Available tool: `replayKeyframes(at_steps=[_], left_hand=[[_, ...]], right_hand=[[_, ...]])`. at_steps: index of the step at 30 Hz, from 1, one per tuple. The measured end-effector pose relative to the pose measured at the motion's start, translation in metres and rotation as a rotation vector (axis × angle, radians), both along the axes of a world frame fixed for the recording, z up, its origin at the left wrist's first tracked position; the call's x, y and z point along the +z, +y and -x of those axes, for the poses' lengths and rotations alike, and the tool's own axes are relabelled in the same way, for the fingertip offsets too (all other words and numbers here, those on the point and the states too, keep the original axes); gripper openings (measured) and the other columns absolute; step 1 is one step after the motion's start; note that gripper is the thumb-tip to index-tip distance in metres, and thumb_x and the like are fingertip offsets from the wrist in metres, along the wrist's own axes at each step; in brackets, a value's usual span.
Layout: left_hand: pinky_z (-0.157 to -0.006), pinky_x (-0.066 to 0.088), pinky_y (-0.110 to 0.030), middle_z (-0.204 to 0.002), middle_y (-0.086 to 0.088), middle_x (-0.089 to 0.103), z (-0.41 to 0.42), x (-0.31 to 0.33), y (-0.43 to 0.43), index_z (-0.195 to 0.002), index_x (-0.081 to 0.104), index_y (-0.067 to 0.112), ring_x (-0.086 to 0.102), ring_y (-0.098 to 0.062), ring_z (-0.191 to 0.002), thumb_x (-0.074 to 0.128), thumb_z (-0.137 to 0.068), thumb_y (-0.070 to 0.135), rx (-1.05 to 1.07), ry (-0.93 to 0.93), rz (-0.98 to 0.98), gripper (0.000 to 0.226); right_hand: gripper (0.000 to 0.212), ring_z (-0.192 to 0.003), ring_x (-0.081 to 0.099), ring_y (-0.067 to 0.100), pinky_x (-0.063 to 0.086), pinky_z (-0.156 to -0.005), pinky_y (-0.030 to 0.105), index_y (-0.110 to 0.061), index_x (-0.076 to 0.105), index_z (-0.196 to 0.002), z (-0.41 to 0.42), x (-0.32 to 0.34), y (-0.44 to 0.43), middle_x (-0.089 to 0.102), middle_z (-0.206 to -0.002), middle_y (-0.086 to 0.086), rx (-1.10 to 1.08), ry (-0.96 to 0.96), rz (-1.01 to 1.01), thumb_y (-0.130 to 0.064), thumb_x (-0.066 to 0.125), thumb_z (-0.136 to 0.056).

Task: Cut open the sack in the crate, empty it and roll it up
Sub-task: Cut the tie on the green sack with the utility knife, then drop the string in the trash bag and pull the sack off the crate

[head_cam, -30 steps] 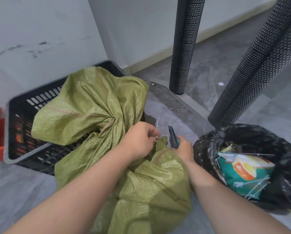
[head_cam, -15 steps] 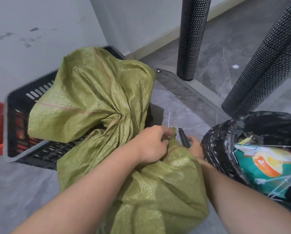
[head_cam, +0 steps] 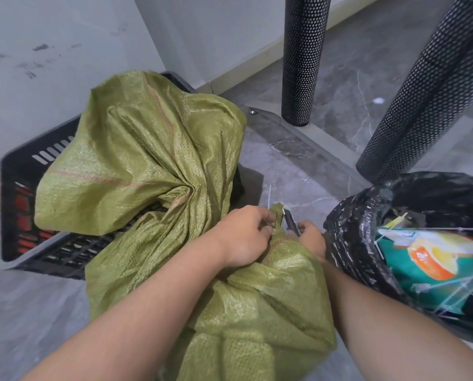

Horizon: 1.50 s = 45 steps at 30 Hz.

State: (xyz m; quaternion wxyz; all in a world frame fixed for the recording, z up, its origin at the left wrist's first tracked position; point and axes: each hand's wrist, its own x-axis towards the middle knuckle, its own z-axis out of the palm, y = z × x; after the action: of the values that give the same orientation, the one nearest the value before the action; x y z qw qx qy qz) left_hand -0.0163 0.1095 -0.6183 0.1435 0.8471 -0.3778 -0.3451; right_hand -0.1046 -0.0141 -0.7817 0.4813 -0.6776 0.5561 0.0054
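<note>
Woven green sack pinched at its tied neck, blade ready

Woven green sack (head_cam: pixel 147 160) spills out of the black crate (head_cam: pixel 18 188) and over its near edge onto the floor, its near end bunched in front of the person. At that near end of the sack the left hand (head_cam: pixel 243 235) has its fingers (head_cam: pixel 268 218) closed on the gathered neck, where a thin white tie (head_cam: pixel 269 198) sticks up; holding the neck taut this way likely steadies it for the cut. Just right of the neck, the right hand (head_cam: pixel 311 237) is wrapped around a small dark cutter (head_cam: pixel 291 222), its tip angled up toward the tie and very near the fabric; whether it touches I cannot tell. Right of the sack stands a bin lined with a black bag (head_cam: pixel 367 243), holding a green and orange packet (head_cam: pixel 433 257), probably there to receive scraps. Judging by the bulging fabric, the sack looks not yet emptied, and the cut seems the step in hand
</note>
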Motion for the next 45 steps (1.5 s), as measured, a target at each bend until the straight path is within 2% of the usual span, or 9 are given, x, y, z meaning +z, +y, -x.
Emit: replayKeyframes(at_steps=[4, 7, 10, 12, 20, 24, 32, 40, 45], left_hand=[[-0.111, 0.044, -0.035, -0.136, -0.002, 0.067, 0.002, 0.0, -0.001, -0.138, 0.063, 0.021, 0.059, -0.024, -0.128, 0.054, -0.105, 0.023, 0.015, -0.011, 0.024, 0.035], [-0.09, 0.052, -0.031, -0.102, 0.0, 0.073, 0.004, 0.005, -0.002, -0.118, 0.072, 0.02, 0.067, -0.023, -0.099, 0.057, -0.103, 0.022, 0.062, -0.014, 0.107, 0.022], [-0.086, 0.057, -0.036, -0.088, -0.001, 0.076, 0.003, 0.012, -0.001, -0.095, 0.076, 0.019, 0.071, -0.024, -0.087, 0.061, -0.099, 0.021, 0.169, -0.056, 0.226, 0.016], [-0.088, 0.059, -0.041, -0.082, 0.0, 0.078, 0.005, 0.019, 0.003, -0.085, 0.076, 0.021, 0.074, -0.025, -0.084, 0.062, -0.095, 0.018, 0.264, 0.02, 0.288, 0.017], [-0.084, 0.061, -0.04, -0.084, 0.0, 0.077, 0.038, 0.092, 0.009, -0.087, 0.078, 0.02, 0.074, -0.021, -0.077, 0.06, -0.097, 0.003, 0.276, 0.248, 0.342, 0.026], [-0.051, 0.042, -0.019, -0.074, 0.005, 0.068, 0.067, 0.127, 0.012, -0.088, 0.079, 0.024, 0.048, -0.001, -0.045, 0.064, -0.096, 0.005, 0.283, 0.272, 0.292, 0.026], [-0.082, 0.055, -0.031, -0.123, 0.004, 0.068, 0.1, 0.166, 0.011, -0.122, 0.072, 0.023, 0.068, -0.014, -0.083, 0.063, -0.1, 0.015, 0.364, 0.401, 0.24, 0.025], [-0.115, 0.042, -0.043, -0.122, 0.017, 0.058, 0.122, 0.167, -0.03, -0.142, 0.057, 0.031, 0.057, -0.015, -0.127, 0.046, -0.107, 0.037, 0.527, 0.6, 0.236, 0.037], [-0.114, 0.044, -0.04, -0.106, 0.028, 0.057, 0.128, 0.163, -0.024, -0.127, 0.062, 0.031, 0.06, -0.013, -0.12, 0.046, -0.109, 0.03, 0.642, 0.675, 0.256, 0.024]], right_hand=[[0.025, -0.112, 0.064, 0.031, 0.043, -0.086, 0.031, -0.013, 0.065, -0.125, -0.008, 0.022, 0.003, 0.07, -0.121, 0.01, -0.085, -0.075, 0.053, -0.021, 0.057, -0.103], [0.027, -0.106, 0.066, 0.031, 0.047, -0.089, 0.032, -0.013, 0.074, -0.107, -0.019, 0.042, 0.005, 0.074, -0.113, 0.009, -0.109, -0.18, 0.068, -0.025, 0.051, -0.104], [0.048, -0.089, 0.071, 0.024, 0.056, -0.089, 0.04, -0.014, 0.074, -0.091, -0.024, 0.071, 0.008, 0.074, -0.091, 0.007, -0.204, -0.449, -0.229, -0.038, 0.038, -0.109], [0.054, -0.079, 0.071, 0.018, 0.057, -0.076, 0.029, -0.01, 0.074, -0.09, -0.018, 0.1, 0.011, 0.073, -0.084, 0.006, -0.251, -0.609, -0.395, -0.04, 0.034, -0.11], [0.018, -0.06, 0.061, 0.011, 0.048, -0.058, 0.022, -0.014, 0.08, -0.092, 0.048, 0.206, 0.034, 0.07, -0.072, 0.004, -0.243, -0.759, -0.354, -0.022, 0.066, -0.099], [0.018, -0.052, 0.05, 0.012, 0.042, -0.049, 0.022, -0.015, 0.076, -0.079, 0.081, 0.237, 0.026, 0.062, -0.061, -0.001, -0.558, -0.603, -0.233, -0.024, 0.073, -0.093], [0.006, -0.061, 0.063, 0.012, 0.06, -0.061, 0.021, -0.002, 0.07, -0.092, 0.133, 0.26, 0.014, 0.064, -0.069, 0.009, -1.012, -0.599, -0.275, -0.008, 0.073, -0.093], [0.046, -0.082, 0.076, 0.015, 0.062, -0.081, 0.027, 0.002, 0.061, -0.132, 0.158, 0.257, -0.007, 0.075, -0.097, 0.011, -1.146, -0.612, -0.349, -0.011, 0.077, -0.091], [0.048, -0.099, 0.074, 0.022, 0.062, -0.084, 0.03, -0.002, 0.056, -0.138, 0.166, 0.252, 0.0, 0.071, -0.112, 0.014, -1.148, -0.534, -0.351, -0.012, 0.073, -0.094]])
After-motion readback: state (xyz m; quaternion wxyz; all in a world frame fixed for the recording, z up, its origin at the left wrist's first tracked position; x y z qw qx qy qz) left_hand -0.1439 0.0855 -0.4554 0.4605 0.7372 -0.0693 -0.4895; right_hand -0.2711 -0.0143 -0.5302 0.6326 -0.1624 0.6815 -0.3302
